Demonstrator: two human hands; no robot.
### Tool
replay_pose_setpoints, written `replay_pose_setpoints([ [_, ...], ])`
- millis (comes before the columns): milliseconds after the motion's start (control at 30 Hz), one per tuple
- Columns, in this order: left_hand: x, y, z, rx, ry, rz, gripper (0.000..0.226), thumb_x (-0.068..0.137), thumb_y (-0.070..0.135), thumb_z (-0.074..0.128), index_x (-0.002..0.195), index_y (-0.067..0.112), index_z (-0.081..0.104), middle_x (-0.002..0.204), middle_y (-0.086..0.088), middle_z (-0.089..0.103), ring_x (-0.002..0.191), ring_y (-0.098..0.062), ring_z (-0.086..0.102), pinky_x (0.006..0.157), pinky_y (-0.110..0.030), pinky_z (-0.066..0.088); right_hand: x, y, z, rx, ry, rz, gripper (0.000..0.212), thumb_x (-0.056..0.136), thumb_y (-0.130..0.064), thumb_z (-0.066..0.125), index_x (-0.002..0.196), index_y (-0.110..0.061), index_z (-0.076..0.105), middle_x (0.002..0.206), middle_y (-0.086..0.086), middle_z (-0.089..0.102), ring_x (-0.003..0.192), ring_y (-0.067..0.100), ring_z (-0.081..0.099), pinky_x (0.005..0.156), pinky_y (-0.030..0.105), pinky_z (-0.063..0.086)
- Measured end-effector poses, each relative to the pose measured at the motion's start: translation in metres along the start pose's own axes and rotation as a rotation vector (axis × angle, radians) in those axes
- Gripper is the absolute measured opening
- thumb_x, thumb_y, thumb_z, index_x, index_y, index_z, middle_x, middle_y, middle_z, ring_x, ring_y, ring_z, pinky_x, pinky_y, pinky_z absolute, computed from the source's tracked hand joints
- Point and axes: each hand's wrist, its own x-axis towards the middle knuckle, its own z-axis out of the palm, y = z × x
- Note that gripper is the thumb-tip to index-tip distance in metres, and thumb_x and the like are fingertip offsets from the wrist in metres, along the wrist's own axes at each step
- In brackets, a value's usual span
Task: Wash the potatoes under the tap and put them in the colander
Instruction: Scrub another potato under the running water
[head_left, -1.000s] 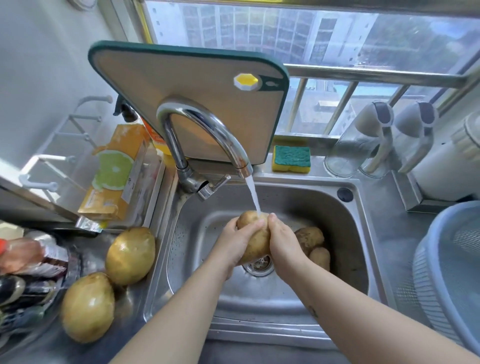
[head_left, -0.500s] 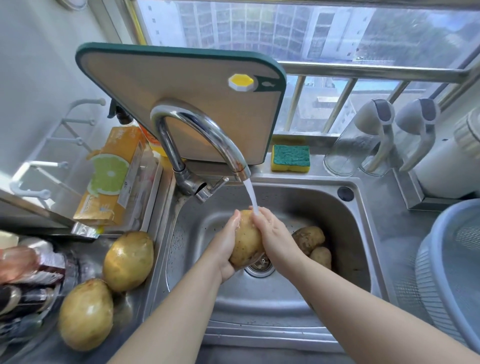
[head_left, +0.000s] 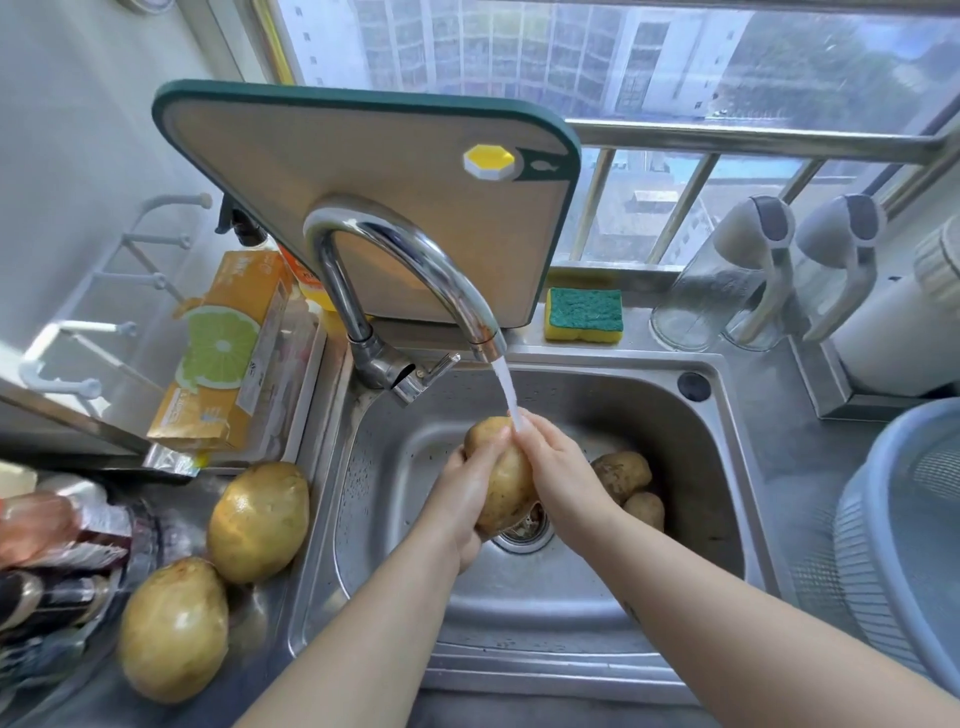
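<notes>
A large potato (head_left: 501, 475) is held upright over the drain of the steel sink (head_left: 571, 587). My left hand (head_left: 467, 491) cups it from the left and below. My right hand (head_left: 558, 467) wraps it from the right, fingertips in the water stream falling from the tap (head_left: 410, 260). Two more potatoes (head_left: 621, 475) (head_left: 644, 509) lie on the sink floor to the right of my hands. The blue-grey colander (head_left: 904, 535) stands on the counter at the far right.
Two big yellow-green fruits (head_left: 257, 519) (head_left: 174, 629) lie on the left counter. A cutting board (head_left: 395, 176) leans behind the tap. A sponge (head_left: 584, 314), an orange box (head_left: 223, 353) and glass jugs (head_left: 727, 280) ring the sink. Bottles crowd the lower left.
The potato has turned from lying across my palms to standing upright. My right hand has slid up its side into the water stream.
</notes>
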Motion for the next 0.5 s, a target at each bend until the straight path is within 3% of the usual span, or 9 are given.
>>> replay_pose_setpoints([
  [67,0.002,0.000,-0.001,0.010,0.015,0.013,0.043,0.083,0.039,0.067,0.120,0.022,0.054,0.104,-0.009,0.067,0.088,-0.026,0.067,0.069,-0.038,0.057,0.001,0.003,-0.003,0.045,-0.081,0.030,0.029,0.098,-0.029,0.049,0.122,-0.018,0.060,0.129,0.012,0.061,0.119,0.016,0.057,0.108,0.042,0.041],
  [133,0.004,0.002,-0.003,-0.019,0.033,0.006,0.040,0.085,0.040,0.065,0.120,0.022,0.056,0.106,-0.011,0.067,0.088,-0.028,0.068,0.068,-0.039,0.058,0.002,0.007,-0.007,0.028,-0.185,0.072,0.054,0.096,-0.029,0.052,0.147,-0.020,0.036,0.153,0.006,0.038,0.135,0.015,0.042,0.115,0.041,0.033],
  [200,0.004,0.004,-0.004,-0.046,0.035,-0.016,0.037,0.089,0.042,0.059,0.121,0.023,0.058,0.108,-0.013,0.068,0.092,-0.030,0.068,0.070,-0.043,0.058,0.001,0.008,-0.010,-0.049,-0.233,0.069,0.065,0.095,-0.023,0.054,0.152,-0.024,0.022,0.159,0.001,0.019,0.140,0.012,0.031,0.116,0.041,0.031],
  [333,0.007,0.000,0.001,0.038,0.076,0.087,0.038,0.092,0.042,0.055,0.126,0.025,0.053,0.111,-0.009,0.065,0.099,-0.029,0.066,0.083,-0.051,0.056,0.004,0.004,-0.007,-0.082,-0.108,0.020,0.052,0.094,-0.030,0.056,0.143,-0.023,0.040,0.138,0.001,0.050,0.124,0.019,0.052,0.106,0.040,0.044],
  [433,0.007,-0.003,0.002,0.106,0.099,0.150,0.039,0.091,0.042,0.055,0.127,0.027,0.052,0.113,-0.005,0.063,0.102,-0.027,0.063,0.088,-0.053,0.054,0.007,0.007,-0.001,-0.047,-0.004,0.007,0.044,0.092,-0.038,0.053,0.131,-0.018,0.055,0.129,0.007,0.060,0.120,0.022,0.057,0.104,0.044,0.046],
  [500,0.008,-0.003,-0.002,0.111,0.120,0.149,0.039,0.092,0.043,0.054,0.127,0.027,0.052,0.118,-0.008,0.062,0.104,-0.028,0.063,0.088,-0.053,0.054,0.010,0.009,-0.001,0.023,-0.023,0.025,0.036,0.097,-0.032,0.050,0.128,-0.018,0.058,0.126,0.007,0.063,0.118,0.020,0.059,0.105,0.045,0.045],
])
